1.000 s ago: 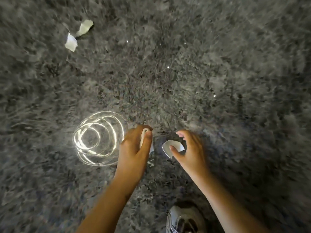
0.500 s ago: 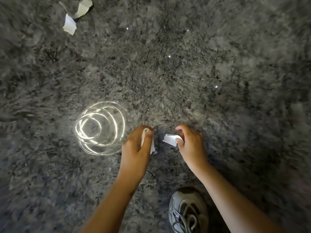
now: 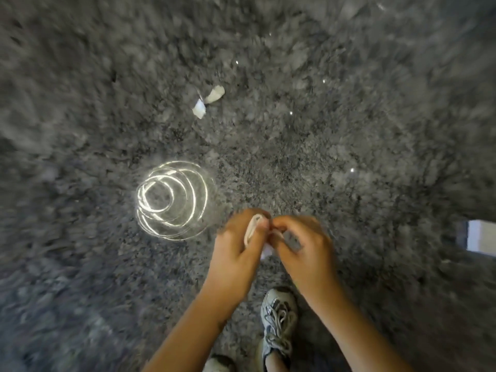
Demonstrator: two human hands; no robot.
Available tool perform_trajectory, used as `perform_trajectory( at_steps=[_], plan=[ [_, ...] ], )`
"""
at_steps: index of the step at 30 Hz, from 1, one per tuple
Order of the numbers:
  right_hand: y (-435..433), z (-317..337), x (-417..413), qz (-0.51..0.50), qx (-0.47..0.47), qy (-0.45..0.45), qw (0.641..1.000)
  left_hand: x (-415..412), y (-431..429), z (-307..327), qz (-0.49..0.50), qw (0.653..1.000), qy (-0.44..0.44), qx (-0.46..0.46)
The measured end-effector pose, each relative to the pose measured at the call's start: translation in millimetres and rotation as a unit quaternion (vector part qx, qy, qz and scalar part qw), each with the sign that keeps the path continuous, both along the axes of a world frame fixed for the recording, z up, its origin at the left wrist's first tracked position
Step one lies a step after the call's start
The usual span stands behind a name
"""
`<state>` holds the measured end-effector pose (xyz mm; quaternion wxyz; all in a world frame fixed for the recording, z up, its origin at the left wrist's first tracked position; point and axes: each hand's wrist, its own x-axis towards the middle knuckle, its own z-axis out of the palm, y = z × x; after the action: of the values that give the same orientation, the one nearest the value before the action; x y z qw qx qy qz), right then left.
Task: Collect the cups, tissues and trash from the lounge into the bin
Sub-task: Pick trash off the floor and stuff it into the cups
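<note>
My left hand [image 3: 236, 253] grips a white paper scrap [image 3: 251, 229] between thumb and fingers, low over the grey shag carpet [image 3: 349, 146]. My right hand [image 3: 303, 251] meets it fingertip to fingertip and pinches a second white scrap [image 3: 268, 251], mostly hidden under the fingers. Farther away on the carpet lie two loose white paper pieces [image 3: 208, 102], close together. No bin or cup is in view.
A bright ring-shaped light reflection [image 3: 171, 201] lies on the carpet left of my hands. My grey laced shoe [image 3: 279, 318] stands just below the hands. A white object [image 3: 480, 237] shows at the right edge.
My right hand lifted its scrap off the carpet and moved left until it met my left hand. The view shifted, so the two loose pieces now appear nearer the centre.
</note>
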<state>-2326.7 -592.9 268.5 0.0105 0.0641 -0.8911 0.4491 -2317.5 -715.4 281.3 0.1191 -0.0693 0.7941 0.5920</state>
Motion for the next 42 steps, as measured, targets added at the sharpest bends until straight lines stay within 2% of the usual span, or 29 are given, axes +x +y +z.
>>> perform_trajectory(
  at_steps=[2, 5, 10, 15, 19, 25, 30, 42],
  plan=[
    [-6.9, 27.7, -14.9, 0.001, -0.020, -0.010, 1.000, -12.1, -0.4, 33.5, 0.020, 1.000, -0.002, -0.009],
    [-19.1, 60.8, -42.0, 0.009, -0.052, -0.070, 0.996, -32.6, -7.6, 66.6, 0.050, 0.997, 0.001, -0.060],
    [-49.5, 94.5, -102.9, 0.094, 0.007, 0.010, 0.995, -76.9, -38.0, 93.6, 0.123, 0.989, 0.026, -0.080],
    [-85.4, 86.6, -179.9, 0.168, 0.009, 0.021, 0.986, -140.2, -88.2, 85.8, 0.170, 0.980, 0.016, -0.099],
    [-115.5, 61.6, -251.9, 0.161, 0.031, -0.001, 0.986, -202.8, -136.8, 69.8, 0.206, 0.972, 0.005, -0.116],
    [-148.8, 14.0, -344.6, 0.115, 0.065, -0.041, 0.990, -278.4, -194.1, 36.7, 0.207, 0.968, -0.019, -0.144],
    [-161.9, -50.5, -394.1, 0.098, 0.089, -0.073, 0.989, -316.9, -213.6, -12.3, 0.216, 0.966, -0.024, -0.143],
    [-192.6, -277.0, -431.7, 0.102, 0.186, -0.144, 0.967, -353.8, -210.7, -207.3, 0.247, 0.956, -0.094, -0.129]
  ],
)
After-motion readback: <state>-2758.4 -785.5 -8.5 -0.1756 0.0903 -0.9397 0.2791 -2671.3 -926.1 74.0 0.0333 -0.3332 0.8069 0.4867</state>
